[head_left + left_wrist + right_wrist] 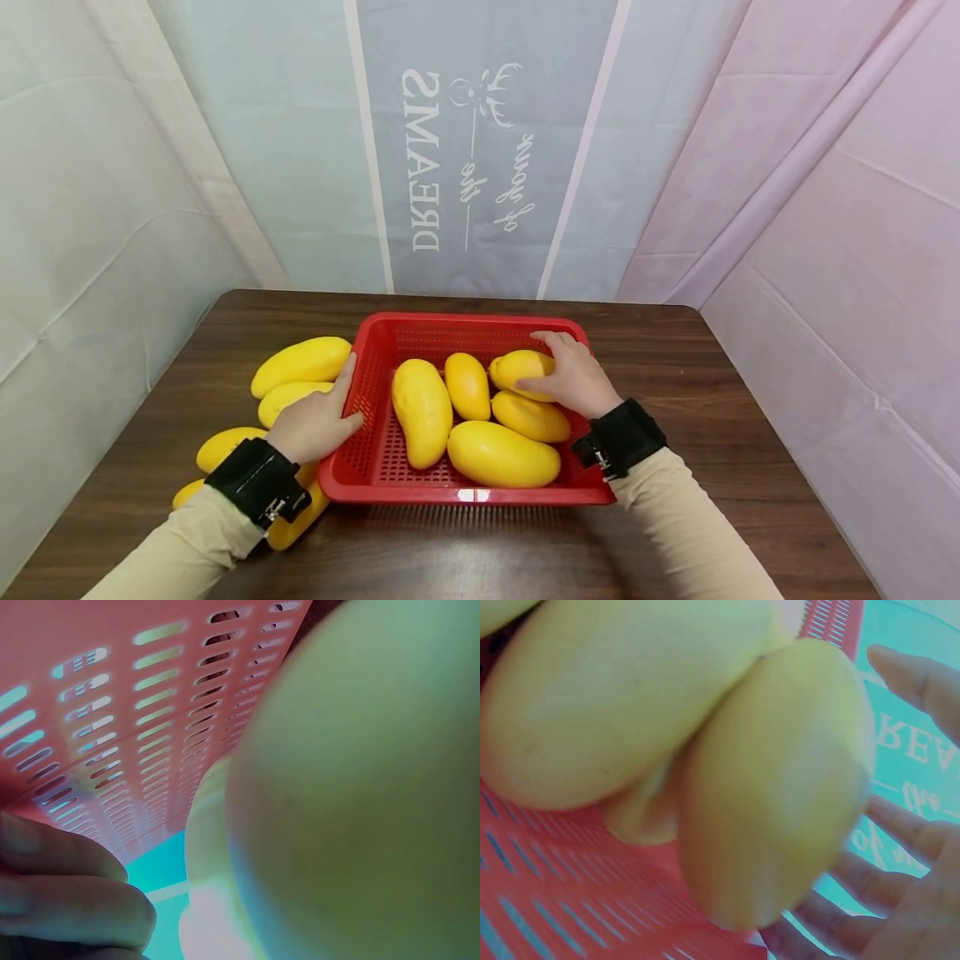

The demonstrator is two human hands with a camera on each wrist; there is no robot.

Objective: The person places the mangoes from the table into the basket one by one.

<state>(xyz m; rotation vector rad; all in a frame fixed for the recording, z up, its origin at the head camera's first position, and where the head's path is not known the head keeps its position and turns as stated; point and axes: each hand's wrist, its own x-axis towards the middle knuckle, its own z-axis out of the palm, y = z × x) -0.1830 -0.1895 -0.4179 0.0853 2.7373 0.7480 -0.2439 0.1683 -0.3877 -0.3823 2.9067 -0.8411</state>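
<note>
A red perforated plastic basket (397, 494) holds several yellow mangoes, among them a long one (422, 412) on the left and a large one (504, 454) at the front. My left hand (318, 421) grips the basket's left rim, thumb over the inner side. Its curled fingers (75, 907) show beside the slotted outer wall in the left wrist view. At the basket's back right, my right hand (576, 375) is spread around a mango (519, 364). The right wrist view shows the thumb held away from that mango (776, 780), with the other fingertips along its edge.
Left of the basket, more mangoes lie on the dark wooden table (720, 500), including one (302, 367) at the back and one (228, 448) nearer the left wrist. A printed grey cloth (487, 167) hangs behind the table, with pale cloth walls at both sides.
</note>
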